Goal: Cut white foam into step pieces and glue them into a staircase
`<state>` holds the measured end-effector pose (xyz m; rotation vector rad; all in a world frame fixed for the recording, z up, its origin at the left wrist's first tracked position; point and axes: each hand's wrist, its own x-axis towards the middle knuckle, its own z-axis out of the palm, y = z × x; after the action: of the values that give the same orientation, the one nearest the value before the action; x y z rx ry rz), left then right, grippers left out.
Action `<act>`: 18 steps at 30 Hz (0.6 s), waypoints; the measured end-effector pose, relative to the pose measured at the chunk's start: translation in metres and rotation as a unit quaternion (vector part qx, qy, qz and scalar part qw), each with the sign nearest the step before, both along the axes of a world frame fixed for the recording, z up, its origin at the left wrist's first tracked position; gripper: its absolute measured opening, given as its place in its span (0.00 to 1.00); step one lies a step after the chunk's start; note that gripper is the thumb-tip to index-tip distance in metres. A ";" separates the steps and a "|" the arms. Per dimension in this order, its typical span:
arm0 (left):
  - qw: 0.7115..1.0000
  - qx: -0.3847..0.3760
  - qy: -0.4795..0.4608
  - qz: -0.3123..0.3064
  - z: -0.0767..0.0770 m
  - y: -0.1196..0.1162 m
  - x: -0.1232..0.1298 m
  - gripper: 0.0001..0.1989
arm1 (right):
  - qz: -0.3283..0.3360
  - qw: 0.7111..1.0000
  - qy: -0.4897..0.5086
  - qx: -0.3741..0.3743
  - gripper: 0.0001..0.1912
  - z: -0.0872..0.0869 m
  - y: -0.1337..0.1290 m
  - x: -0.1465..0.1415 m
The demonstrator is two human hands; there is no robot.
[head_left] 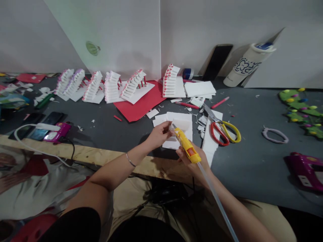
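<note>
Right at the front edge of the grey work table (252, 168), we've got both hands up and busy! The left hand (158, 134) is pinching a small white foam piece (182, 125) just above some loose white sheets (176, 143), and the right hand (189, 164) is clenched around a yellow hot glue gun (187, 145), its nozzle (173, 125) right at the piece's edge. We'd call this the gluing step, and it calls for a steady left-hand grip. Counting along the table now: six white stepped foam models (93, 86), two red markers (186, 105), one pair of red-and-yellow-handled scissors (222, 132), and one red card sheet (138, 102).
</note>
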<state>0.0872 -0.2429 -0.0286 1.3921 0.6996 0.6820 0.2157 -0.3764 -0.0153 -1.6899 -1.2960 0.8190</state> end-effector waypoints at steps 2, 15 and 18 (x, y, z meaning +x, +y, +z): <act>1.000 -0.004 0.000 0.004 0.002 -0.001 0.000 0.30 | -0.007 1.000 -0.004 0.000 0.15 0.000 0.000 0.000; 1.000 -0.001 0.008 0.005 -0.001 0.000 0.000 0.30 | -0.007 1.000 -0.019 0.006 0.14 0.000 0.001 0.000; 1.000 0.007 0.005 0.001 -0.002 0.000 0.000 0.30 | 0.000 1.000 -0.022 0.005 0.14 0.001 0.001 0.001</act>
<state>0.0874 -0.2426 -0.0311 1.4090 0.7050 0.6837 0.2166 -0.3749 -0.0145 -1.7091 -1.3277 0.7771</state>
